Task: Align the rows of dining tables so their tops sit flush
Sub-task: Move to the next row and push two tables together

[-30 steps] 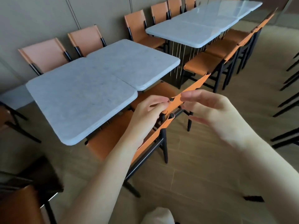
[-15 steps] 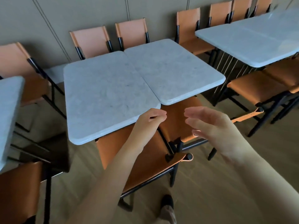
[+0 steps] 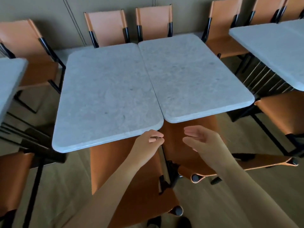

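Observation:
Two grey marble-topped dining tables stand side by side in front of me. The left table (image 3: 105, 96) juts nearer to me than the right table (image 3: 192, 79), so their near edges are staggered along the seam. My left hand (image 3: 148, 142) hovers just below the left table's near right corner, fingers loosely curled and holding nothing. Level with it, my right hand (image 3: 202, 139) is open, palm turned left, below the right table's near edge. Neither hand clearly touches a table.
Orange chairs with black frames surround the tables: two tucked under the near side (image 3: 131, 178) (image 3: 197, 162), two against the far wall (image 3: 107, 25) (image 3: 154, 20). Another table (image 3: 271, 50) stands to the right, and one (image 3: 8, 83) to the left.
My hands have let go of the chair backs and risen toward the near edges of the tables. The view has swung left, centring on the two tables.

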{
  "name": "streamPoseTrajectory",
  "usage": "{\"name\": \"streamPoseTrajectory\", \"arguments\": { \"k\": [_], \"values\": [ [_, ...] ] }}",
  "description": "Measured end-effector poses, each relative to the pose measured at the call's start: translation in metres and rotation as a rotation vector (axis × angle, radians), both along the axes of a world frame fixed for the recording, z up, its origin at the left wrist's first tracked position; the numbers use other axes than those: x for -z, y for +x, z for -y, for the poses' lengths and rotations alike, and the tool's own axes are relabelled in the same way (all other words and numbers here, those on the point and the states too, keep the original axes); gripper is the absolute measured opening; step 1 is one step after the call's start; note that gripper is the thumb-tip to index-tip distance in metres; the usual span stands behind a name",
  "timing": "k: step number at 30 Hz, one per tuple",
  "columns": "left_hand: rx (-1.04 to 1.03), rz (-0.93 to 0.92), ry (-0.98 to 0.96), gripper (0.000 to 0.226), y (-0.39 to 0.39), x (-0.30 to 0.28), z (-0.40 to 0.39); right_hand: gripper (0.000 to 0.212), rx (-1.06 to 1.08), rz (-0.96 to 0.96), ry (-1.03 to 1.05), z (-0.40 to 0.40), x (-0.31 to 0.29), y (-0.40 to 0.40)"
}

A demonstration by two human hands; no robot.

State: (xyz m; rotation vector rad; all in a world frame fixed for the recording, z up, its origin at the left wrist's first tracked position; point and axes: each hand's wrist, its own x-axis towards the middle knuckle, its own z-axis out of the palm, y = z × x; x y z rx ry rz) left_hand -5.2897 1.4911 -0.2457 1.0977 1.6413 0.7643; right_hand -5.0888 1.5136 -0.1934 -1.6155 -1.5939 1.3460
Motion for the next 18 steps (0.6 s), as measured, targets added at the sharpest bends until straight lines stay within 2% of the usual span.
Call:
{"name": "streamPoseTrajectory", "arguments": {
  "k": [4, 9, 14, 18],
  "values": [
    [-0.072, -0.128, 0.012, 0.014, 0.006, 0.035, -0.029, 0.034, -0.166, 0.086, -0.035, -0.053, 0.044, 0.0],
    [-0.055, -0.398, 0.007, 0.028, 0.009, 0.087, -0.063, 0.047, -0.324, 0.237, -0.074, -0.11, 0.104, 0.003],
    [0.002, -0.687, -0.05, 0.046, -0.002, 0.136, -0.086, 0.06, -0.366, 0.409, 0.067, -0.155, 0.155, -0.005],
    [0.046, -0.793, 0.002, 0.057, -0.005, 0.168, -0.103, 0.069, -0.421, 0.462, 0.178, -0.165, 0.192, -0.019]
  ]
}}
